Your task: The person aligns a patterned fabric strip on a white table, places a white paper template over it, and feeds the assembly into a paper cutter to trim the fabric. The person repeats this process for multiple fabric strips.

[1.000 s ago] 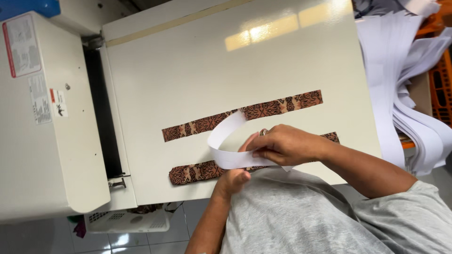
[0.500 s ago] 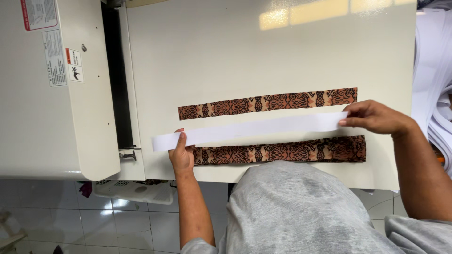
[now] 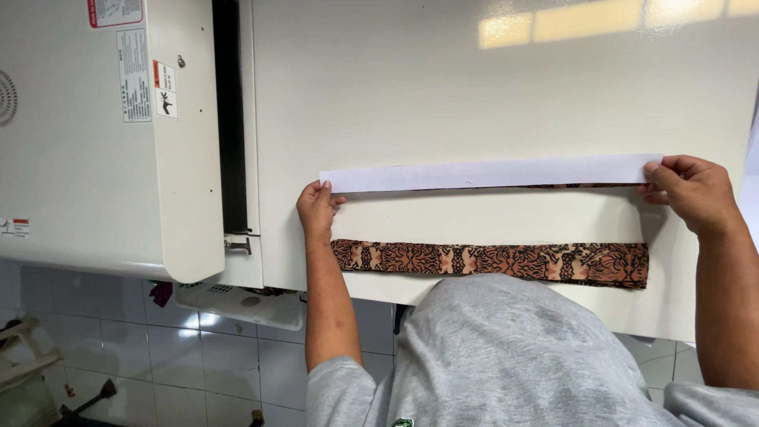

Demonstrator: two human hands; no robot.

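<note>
Left hand [image 3: 316, 207] pinches white strip [image 3: 490, 172]'s left end | right hand [image 3: 692, 190] pinches right end | strip, earlier between both patterned bands, now covers upper band [image 3: 553, 187] on desk [image 3: 474, 95] | lower band [image 3: 490, 261] bare

We see a cream-white worktable [image 3: 490, 87] filling most of the view, its glossy top catching a band of yellowish light [image 3: 601, 17] along the far edge. At the table's left edge stands a cream machine housing [image 3: 87, 158] bearing stickers, with a dark vertical slot [image 3: 231, 119] between housing and table. Beneath the near left corner hangs a white perforated tray [image 3: 245, 304]. Below lies a floor of pale glossy tiles [image 3: 158, 356], and a dark tool [image 3: 83, 399] rests there.
</note>
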